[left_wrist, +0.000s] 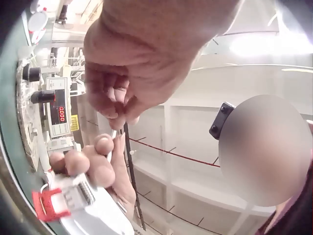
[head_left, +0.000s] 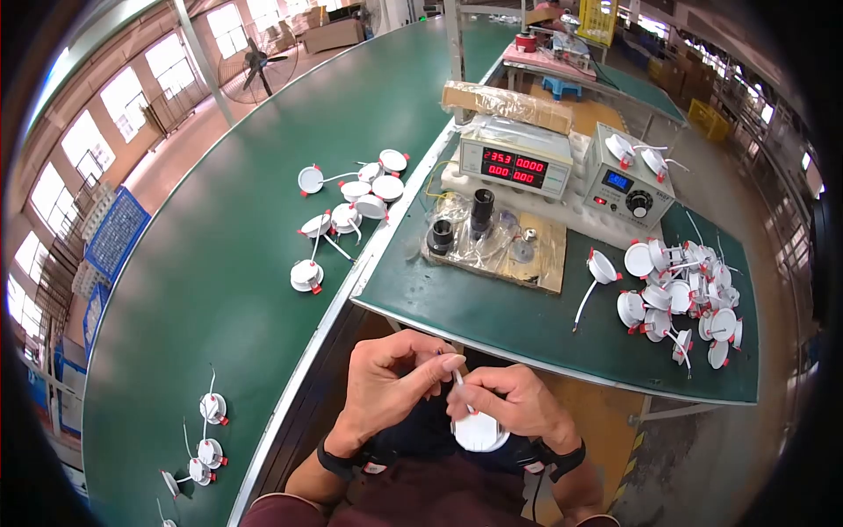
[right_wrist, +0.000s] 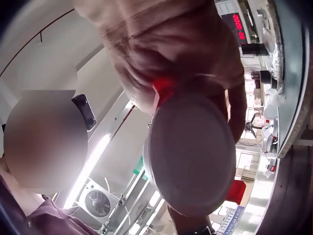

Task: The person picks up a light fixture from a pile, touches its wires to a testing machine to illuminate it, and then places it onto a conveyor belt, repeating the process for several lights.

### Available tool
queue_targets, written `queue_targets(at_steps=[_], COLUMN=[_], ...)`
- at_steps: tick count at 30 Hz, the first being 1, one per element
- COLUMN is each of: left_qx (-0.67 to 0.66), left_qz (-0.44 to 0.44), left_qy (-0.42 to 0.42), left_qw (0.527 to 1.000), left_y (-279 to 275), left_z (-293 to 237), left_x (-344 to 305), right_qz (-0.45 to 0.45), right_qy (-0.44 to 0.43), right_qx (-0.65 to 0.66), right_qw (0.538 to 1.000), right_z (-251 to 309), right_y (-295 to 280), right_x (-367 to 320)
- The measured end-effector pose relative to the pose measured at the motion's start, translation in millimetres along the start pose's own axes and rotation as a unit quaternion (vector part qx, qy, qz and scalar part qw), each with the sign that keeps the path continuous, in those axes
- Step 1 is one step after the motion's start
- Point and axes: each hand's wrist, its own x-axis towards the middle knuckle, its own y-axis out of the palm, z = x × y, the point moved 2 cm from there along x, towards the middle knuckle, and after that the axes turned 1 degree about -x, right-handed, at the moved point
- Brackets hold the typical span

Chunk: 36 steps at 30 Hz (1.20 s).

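In the head view both hands meet in front of the body, below the near table edge. My right hand (head_left: 524, 400) holds a round white downlight (head_left: 480, 433) and also has its fingers at the light's short white cable (head_left: 459, 379). The thumb and fingertips of my left hand (head_left: 386, 382) pinch the upper end of that cable. A red spring clip (left_wrist: 47, 205) and a labelled part of the housing show in the left wrist view. Seen from the right wrist, the light's smooth white face (right_wrist: 190, 152) hides most of the fingers behind it.
On the table stand a meter with red digits (head_left: 518, 164), a grey box with a dial (head_left: 619, 189) and a board with black cylindrical sockets (head_left: 544, 255). Several downlights (head_left: 680, 294) are heaped at right. More lights (head_left: 347, 215) lie on the green belt (head_left: 219, 246).
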Motion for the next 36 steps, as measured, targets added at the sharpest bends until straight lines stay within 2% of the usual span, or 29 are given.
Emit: queue_targets(at_steps=[1, 2, 4, 5, 7, 10, 11, 14, 18, 21, 24, 29, 32, 36], left_qx=[-0.032, -0.007, 0.039, 0.094, 0.123, 0.188, 0.211, 0.264, 0.159, 0.058, -0.113, -0.05, -0.072, -0.103], left_qz=[-0.007, 0.0, 0.019, 0.019, 0.035, 0.031, 0.029, -0.05, -0.099, -0.084, -0.092, -0.066, -0.062, -0.062], left_qy=[-0.006, 0.01, 0.041, 0.087, 0.107, 0.131, 0.136, 0.189, 0.087, 0.019, -0.036, -0.027, -0.033, -0.067], left_qw=[0.999, 1.0, 0.998, 0.992, 0.986, 0.973, 0.967, 0.945, 0.978, 0.995, 0.989, 0.996, 0.995, 0.99], left_y=[2, 4, 7, 7, 3, -5, -6, -8, -10, -5, -4, -6, -5, 0], left_z=[-4, -4, -5, -8, -9, -8, -7, 6, 32, 41, 40, 42, 46, 49], left_x=[0, 2, 5, 8, 12, 15, 16, 24, 20, 20, 29, 32, 31, 28], right_qz=[-0.046, -0.104, -0.116, -0.122, -0.13, -0.133, -0.143, -0.171, -0.186, -0.178, -0.182, -0.178, -0.174, -0.19], right_qy=[-0.021, -0.063, -0.082, -0.09, -0.109, -0.122, -0.092, -0.027, -0.016, 0.007, 0.026, 0.027, 0.02, 0.042], right_qx=[-0.028, -0.008, -0.054, -0.079, -0.13, -0.103, -0.078, -0.031, -0.013, 0.018, 0.033, 0.025, 0.003, 0.06], right_qw=[0.998, 0.993, 0.988, 0.985, 0.977, 0.978, 0.982, 0.984, 0.982, 0.984, 0.982, 0.983, 0.985, 0.979], right_z=[3, 12, 9, 7, 4, -3, -3, 1, -6, -8, -10, -10, -11, -13], right_y=[0, 4, 1, 0, -3, -2, -1, 2, -1, -6, -10, -14, -13, -11], right_x=[-1, 4, 12, 14, 18, 19, 19, 24, 32, 33, 33, 33, 32, 29])
